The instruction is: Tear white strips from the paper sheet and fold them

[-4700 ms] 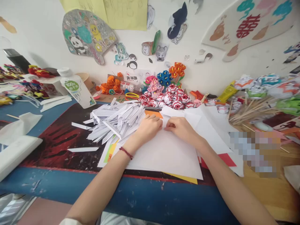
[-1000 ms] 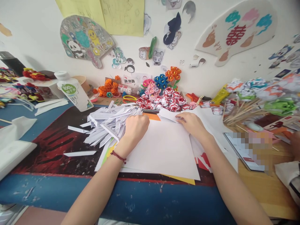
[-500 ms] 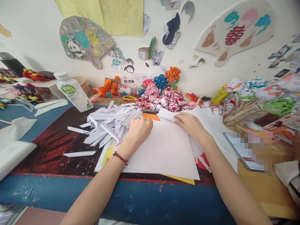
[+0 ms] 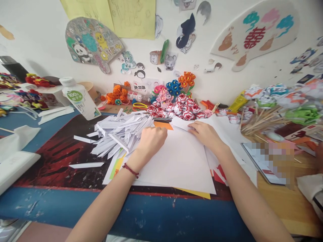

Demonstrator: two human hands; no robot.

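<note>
Large white sheets of paper [image 4: 181,164] lie stacked in front of me, with yellow and green paper showing from beneath. My left hand [image 4: 153,141], with a dark red cord bracelet at its wrist, is a closed fist resting on the top sheet. Whatever its fingers hold, if anything, is hidden. At the far edge of the stack, my right hand [image 4: 203,132] has its fingers closed on a lifted, curled white paper [image 4: 180,123]. A heap of folded white paper strips [image 4: 118,132] lies just left of my left hand. Orange paper [image 4: 163,125] shows between the hands.
Red-and-white paper flowers [image 4: 185,109] are piled behind the stack. A white bottle [image 4: 80,101] stands at back left, a white case [image 4: 17,168] nearer. On the right lie a tablet [image 4: 262,168] and wooden sticks [image 4: 259,122]. Part of another person shows at the right edge.
My left fist has shifted very slightly to the right over the sheet. My right hand stays at the curled paper. The whole view has moved a little.
</note>
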